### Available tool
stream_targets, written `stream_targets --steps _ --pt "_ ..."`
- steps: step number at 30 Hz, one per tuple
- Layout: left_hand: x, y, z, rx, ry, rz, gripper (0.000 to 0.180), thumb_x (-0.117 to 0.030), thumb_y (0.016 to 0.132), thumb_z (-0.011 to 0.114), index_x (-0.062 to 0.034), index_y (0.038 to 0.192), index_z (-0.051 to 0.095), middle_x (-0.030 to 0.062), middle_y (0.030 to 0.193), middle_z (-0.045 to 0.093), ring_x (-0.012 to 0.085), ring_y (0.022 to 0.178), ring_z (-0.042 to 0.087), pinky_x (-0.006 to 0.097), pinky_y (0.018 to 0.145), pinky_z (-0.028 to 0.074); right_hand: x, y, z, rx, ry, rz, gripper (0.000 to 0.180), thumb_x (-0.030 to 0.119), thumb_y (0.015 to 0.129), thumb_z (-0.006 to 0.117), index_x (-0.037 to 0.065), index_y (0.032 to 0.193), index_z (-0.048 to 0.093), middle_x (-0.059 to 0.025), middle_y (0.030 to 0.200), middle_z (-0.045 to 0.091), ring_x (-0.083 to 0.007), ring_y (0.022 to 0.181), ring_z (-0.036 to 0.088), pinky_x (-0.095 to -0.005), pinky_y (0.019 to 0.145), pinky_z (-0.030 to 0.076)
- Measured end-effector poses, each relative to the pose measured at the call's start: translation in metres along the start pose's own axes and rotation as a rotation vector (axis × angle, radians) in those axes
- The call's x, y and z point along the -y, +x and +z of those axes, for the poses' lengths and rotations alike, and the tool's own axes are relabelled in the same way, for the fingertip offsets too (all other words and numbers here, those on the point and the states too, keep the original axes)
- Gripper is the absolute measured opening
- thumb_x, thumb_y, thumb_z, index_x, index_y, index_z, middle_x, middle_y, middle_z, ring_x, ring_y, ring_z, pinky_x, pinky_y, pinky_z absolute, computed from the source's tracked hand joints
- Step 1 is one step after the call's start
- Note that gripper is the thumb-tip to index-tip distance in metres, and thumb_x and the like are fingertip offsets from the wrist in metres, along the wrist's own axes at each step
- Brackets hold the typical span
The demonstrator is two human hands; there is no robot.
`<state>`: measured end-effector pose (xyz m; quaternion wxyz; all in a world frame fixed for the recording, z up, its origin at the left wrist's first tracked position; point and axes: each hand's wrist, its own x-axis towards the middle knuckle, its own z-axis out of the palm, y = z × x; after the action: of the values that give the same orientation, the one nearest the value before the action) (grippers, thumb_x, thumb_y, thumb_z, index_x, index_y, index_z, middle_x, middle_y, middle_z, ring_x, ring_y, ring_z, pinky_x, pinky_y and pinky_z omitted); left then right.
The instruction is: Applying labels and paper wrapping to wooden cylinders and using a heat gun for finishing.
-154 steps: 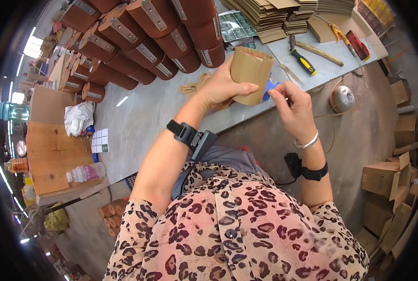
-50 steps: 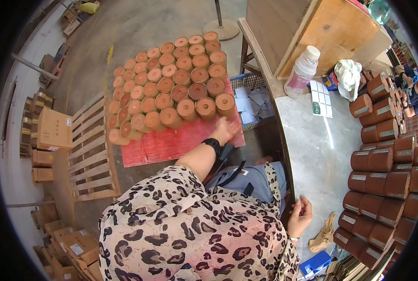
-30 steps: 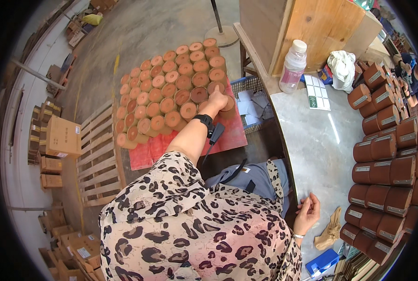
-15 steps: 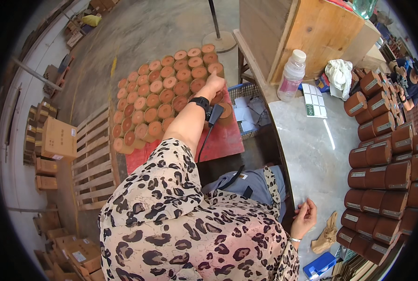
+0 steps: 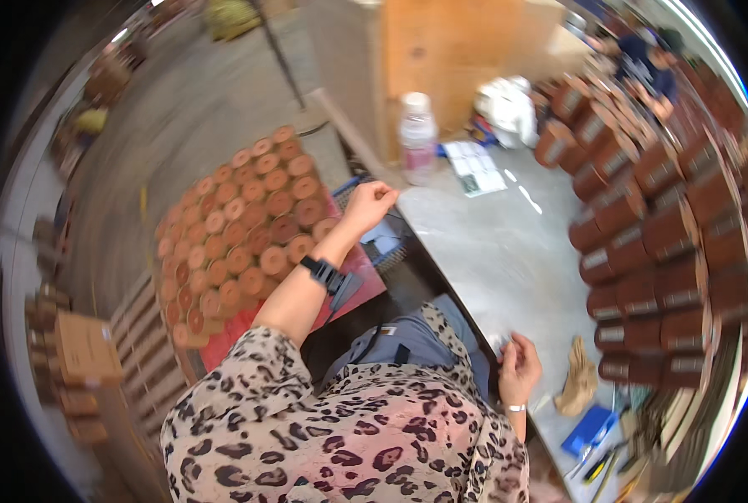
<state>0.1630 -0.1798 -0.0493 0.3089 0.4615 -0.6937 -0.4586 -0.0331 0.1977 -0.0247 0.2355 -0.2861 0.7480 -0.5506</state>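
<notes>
My left hand (image 5: 371,205), with a dark band and small black device on its wrist, hangs over the gap between the red board and the metal-topped table. Its fingers are curled together and blurred; anything inside is hidden. Beside that forearm, many round reddish-brown rolls (image 5: 234,209) with small centre holes stand in packed rows on the red board (image 5: 364,283). My right hand (image 5: 518,369), wearing a bracelet, rests at the near edge of the table (image 5: 466,243). Its fingers are loosely bent and apart, with no held object visible.
A plastic bottle (image 5: 418,138), a white label sheet (image 5: 473,168) and a white cloth (image 5: 508,109) lie toward the far end. Brown rolls (image 5: 675,272) are stacked on the right. A tan glove-like cloth (image 5: 577,377) and blue box (image 5: 590,429) sit near my right hand. A co-worker (image 5: 646,67) is beyond.
My left hand has left the roll at the red board's far corner and moved right toward the table edge. The view has turned right. My right hand stays at the table edge.
</notes>
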Motion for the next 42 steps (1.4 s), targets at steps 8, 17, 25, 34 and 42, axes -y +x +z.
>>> stream_targets --steps 8,17,25,34,42 --pt "-0.077 -0.081 0.071 0.169 0.217 0.536 0.009 -0.006 0.089 0.063 0.0019 0.093 0.066 0.0099 0.083 0.061 0.0201 0.074 0.058 0.031 0.071 0.048 0.03 -0.004 -0.016 -0.031 -0.121 -0.238 0.018 0.008 0.086 0.066 0.0 0.101 0.066 -0.0162 0.084 0.066 -0.0291 0.073 0.066 -0.0354 0.067 0.053" --pt "-0.056 -0.096 0.114 0.23 0.37 0.7 0.015 -0.009 0.089 0.063 0.0001 0.101 0.065 0.0125 0.1 0.056 0.0243 0.081 0.055 0.033 0.065 0.044 0.045 -0.11 -0.224 -1.073 -0.583 -0.146 0.011 0.002 0.087 0.063 -0.002 0.096 0.067 -0.0127 0.083 0.067 -0.019 0.071 0.066 -0.0286 0.064 0.051" --pt "-0.059 -0.099 0.127 0.181 0.473 0.716 0.02 -0.011 0.092 0.058 0.0031 0.106 0.063 0.0128 0.097 0.054 0.0235 0.078 0.052 0.034 0.063 0.041 -0.103 -0.202 -0.458 -1.273 -1.135 0.557 0.054 0.019 0.084 0.064 0.002 0.133 0.05 -0.0227 0.137 0.051 -0.0373 0.125 0.051 -0.0459 0.104 0.042" --pt "-0.07 -0.115 0.115 0.015 0.583 0.629 0.016 -0.004 0.085 0.057 0.0022 0.097 0.064 0.0226 0.093 0.061 0.0406 0.087 0.059 0.047 0.075 0.048 -0.134 -0.226 -0.524 -1.315 -0.665 0.926 0.057 0.019 0.084 0.068 0.005 0.137 0.051 -0.0213 0.11 0.066 -0.0363 0.099 0.064 -0.0436 0.086 0.051" --pt "-0.056 -0.105 0.138 -0.112 0.474 0.618 0.022 -0.012 0.078 0.063 -0.0066 0.1 0.065 0.014 0.102 0.058 0.0333 0.101 0.056 0.045 0.086 0.042 -0.064 0.114 -0.415 -0.586 -0.784 0.18 0.052 0.02 0.086 0.068 0.005 0.133 0.053 -0.0201 0.106 0.066 -0.0346 0.095 0.064 -0.0423 0.085 0.052"
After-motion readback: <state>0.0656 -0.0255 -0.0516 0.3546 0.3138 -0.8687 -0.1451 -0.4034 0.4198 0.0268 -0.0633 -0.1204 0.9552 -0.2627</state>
